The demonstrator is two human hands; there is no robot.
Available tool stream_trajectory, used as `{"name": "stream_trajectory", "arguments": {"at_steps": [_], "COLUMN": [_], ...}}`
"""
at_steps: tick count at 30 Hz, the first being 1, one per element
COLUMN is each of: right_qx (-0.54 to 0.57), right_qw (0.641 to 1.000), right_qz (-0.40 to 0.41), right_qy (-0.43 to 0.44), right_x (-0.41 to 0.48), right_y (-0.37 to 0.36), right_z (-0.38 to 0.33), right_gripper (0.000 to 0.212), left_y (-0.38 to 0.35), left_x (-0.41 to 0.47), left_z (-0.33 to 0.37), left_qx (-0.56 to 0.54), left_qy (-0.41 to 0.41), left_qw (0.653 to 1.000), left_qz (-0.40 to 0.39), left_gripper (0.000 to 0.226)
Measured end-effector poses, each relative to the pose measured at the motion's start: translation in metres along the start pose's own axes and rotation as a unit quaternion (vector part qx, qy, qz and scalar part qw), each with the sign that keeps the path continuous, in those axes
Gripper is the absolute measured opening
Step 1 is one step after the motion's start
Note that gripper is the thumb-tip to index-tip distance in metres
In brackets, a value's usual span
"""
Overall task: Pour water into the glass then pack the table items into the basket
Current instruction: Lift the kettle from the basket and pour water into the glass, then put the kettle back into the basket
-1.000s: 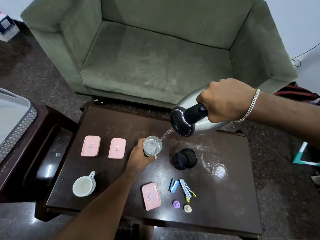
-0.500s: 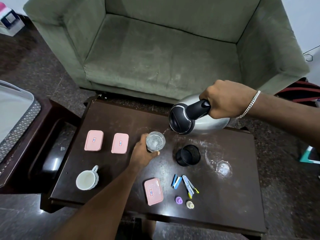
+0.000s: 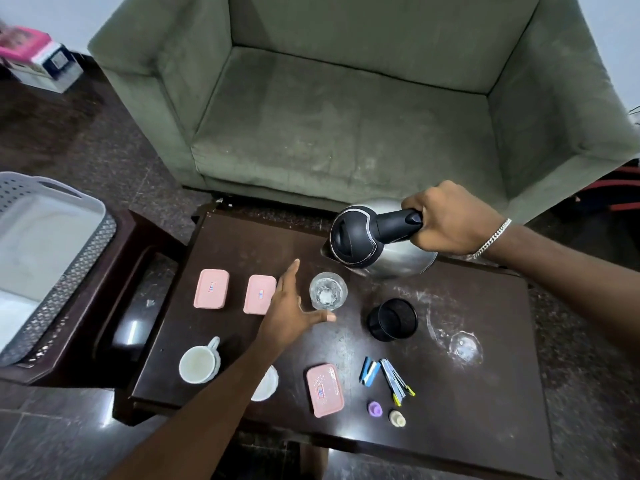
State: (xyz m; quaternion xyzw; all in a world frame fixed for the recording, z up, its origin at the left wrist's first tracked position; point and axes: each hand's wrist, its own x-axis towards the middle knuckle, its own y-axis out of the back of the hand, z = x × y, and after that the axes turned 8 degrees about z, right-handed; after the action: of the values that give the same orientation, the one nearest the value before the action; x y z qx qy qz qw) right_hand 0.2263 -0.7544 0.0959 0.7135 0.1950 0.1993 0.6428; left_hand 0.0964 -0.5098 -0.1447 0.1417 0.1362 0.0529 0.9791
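Note:
A clear glass holding water stands on the dark wooden table. My left hand is open just left of the glass, fingers spread, not gripping it. My right hand is shut on the black handle of a steel kettle, held above the table's far edge, behind the glass; no water runs from it. A grey perforated basket sits on a lower stand at the left.
On the table lie three pink lidded boxes, a white cup, a white dish partly under my arm, a black mesh holder, pens, two small caps and a glass lid. A green armchair stands behind.
The pouring has stopped and the kettle has tipped back upward. My left hand has let go of the glass and opened beside it.

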Motion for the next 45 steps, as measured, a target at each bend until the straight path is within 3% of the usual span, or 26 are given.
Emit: {"name": "stream_trajectory", "arguments": {"at_steps": [8,11,22,28,34,45], "right_qx": [0.113,0.171,0.288,0.337,0.378,0.441], "right_qw": [0.988,0.977,0.947,0.933,0.919,0.893], "right_qz": [0.054,0.073,0.122,0.126,0.115,0.067], "right_qy": [-0.094,-0.104,-0.073,-0.021,-0.016,-0.048], "right_x": [0.029,0.047,0.145,0.219,0.275,0.317], "right_y": [0.019,0.027,0.03,0.025,-0.008,-0.126], "right_z": [-0.05,-0.083,-0.21,-0.305,-0.381,-0.451], "right_gripper": [0.021,0.018,0.03,0.023,0.021,0.027], "left_y": [0.07,0.112,0.287,0.401,0.487,0.556], "left_x": [0.025,0.029,0.017,0.012,0.022,0.051], "left_z": [0.072,0.092,0.116,0.111,0.081,-0.014], "left_qx": [-0.112,-0.099,-0.064,-0.054,-0.064,-0.076], "left_qy": [-0.036,-0.066,-0.103,-0.091,-0.069,-0.021], "left_qw": [0.993,0.993,0.989,0.983,0.981,0.986], "left_qz": [0.012,0.018,0.086,0.151,0.169,0.146], "left_gripper": [0.125,0.111,0.099,0.105,0.101,0.105]}}
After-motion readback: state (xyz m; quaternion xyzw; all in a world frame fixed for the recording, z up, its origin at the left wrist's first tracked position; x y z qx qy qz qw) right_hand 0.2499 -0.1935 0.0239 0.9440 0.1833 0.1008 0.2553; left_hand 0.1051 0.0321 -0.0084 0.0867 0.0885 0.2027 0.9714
